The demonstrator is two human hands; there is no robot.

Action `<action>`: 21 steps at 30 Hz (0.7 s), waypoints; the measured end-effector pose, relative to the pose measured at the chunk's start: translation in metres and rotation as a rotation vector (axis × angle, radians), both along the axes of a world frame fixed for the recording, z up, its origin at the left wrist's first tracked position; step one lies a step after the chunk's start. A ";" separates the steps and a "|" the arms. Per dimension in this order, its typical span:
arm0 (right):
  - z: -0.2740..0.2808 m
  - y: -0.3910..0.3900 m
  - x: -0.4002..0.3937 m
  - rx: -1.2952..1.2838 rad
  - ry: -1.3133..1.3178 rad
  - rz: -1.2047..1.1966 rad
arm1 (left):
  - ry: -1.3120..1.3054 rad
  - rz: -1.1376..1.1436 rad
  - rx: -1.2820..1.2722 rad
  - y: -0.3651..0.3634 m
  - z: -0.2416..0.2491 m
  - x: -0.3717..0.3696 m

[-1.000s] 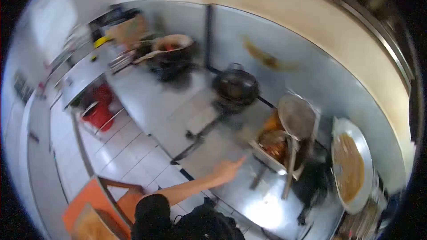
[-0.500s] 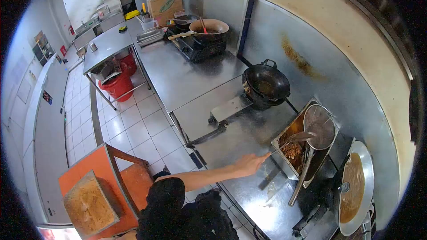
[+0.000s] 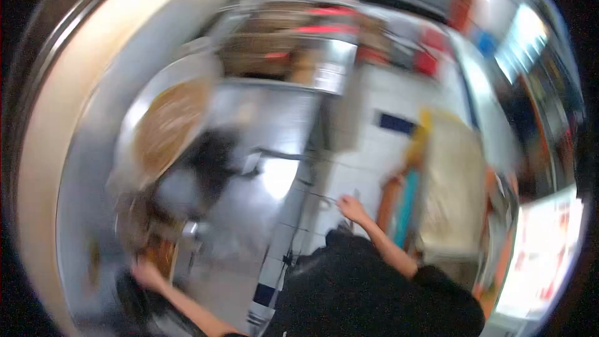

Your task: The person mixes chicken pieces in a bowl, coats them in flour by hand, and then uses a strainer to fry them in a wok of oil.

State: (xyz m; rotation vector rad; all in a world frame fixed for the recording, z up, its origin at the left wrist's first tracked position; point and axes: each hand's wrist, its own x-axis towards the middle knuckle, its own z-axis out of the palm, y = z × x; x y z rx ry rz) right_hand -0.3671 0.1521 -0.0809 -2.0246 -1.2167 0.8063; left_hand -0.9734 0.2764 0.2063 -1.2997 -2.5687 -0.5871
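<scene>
Motion blur smears this head view. My left hand reaches to the lower left, right at the metal tray with brown contents. Its fingers are too blurred to show a grip. Beside the tray appears the blurred round strainer. A dark wok lies just below that hand. My right hand is out in front of my body, over the floor in this view, fingers curled in. Whatever it may hold is lost in the blur.
Farther along the steel counter stands a wide pale wok of brown liquid. Brown boxes or crates are stacked at its far end. White floor tiles run between the counter and a pale, flat-topped container on the right.
The view has swung round sharply, putting the wall and counter on my left. My right hand has come into view. Half a second ago my left hand held a thin-handled ladle over the tray.
</scene>
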 end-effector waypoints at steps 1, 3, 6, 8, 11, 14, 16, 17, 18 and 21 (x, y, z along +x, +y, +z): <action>0.024 -0.008 0.008 0.102 0.127 -0.048 | 0.086 -0.110 0.352 0.001 -0.025 0.003; 0.087 -0.019 0.018 0.088 0.104 -0.221 | -0.146 -0.239 0.703 0.014 -0.039 0.101; 0.125 -0.039 0.051 0.267 0.290 -0.404 | -0.620 -0.783 0.414 0.008 -0.094 0.279; 0.181 -0.055 0.064 0.297 0.391 -0.459 | -0.658 -1.313 0.079 -0.006 -0.134 0.379; 0.203 -0.090 0.095 0.280 0.269 -0.628 | -0.576 -1.824 -1.001 -0.059 -0.097 0.527; 0.205 -0.145 0.130 0.144 0.115 -1.053 | -0.323 -2.036 -1.153 -0.101 -0.082 0.609; 0.159 -0.200 0.157 0.022 -0.048 -1.314 | -0.272 -2.265 -1.162 -0.113 -0.072 0.645; 0.150 -0.227 0.168 -0.058 -0.135 -1.441 | -0.314 -2.384 -1.138 -0.114 -0.071 0.661; 0.142 -0.249 0.177 -0.145 -0.222 -1.560 | -0.316 -2.413 -1.152 -0.113 -0.073 0.675; 0.106 -0.286 0.203 -0.471 -0.641 -1.515 | -0.322 -2.518 -1.156 -0.109 -0.077 0.714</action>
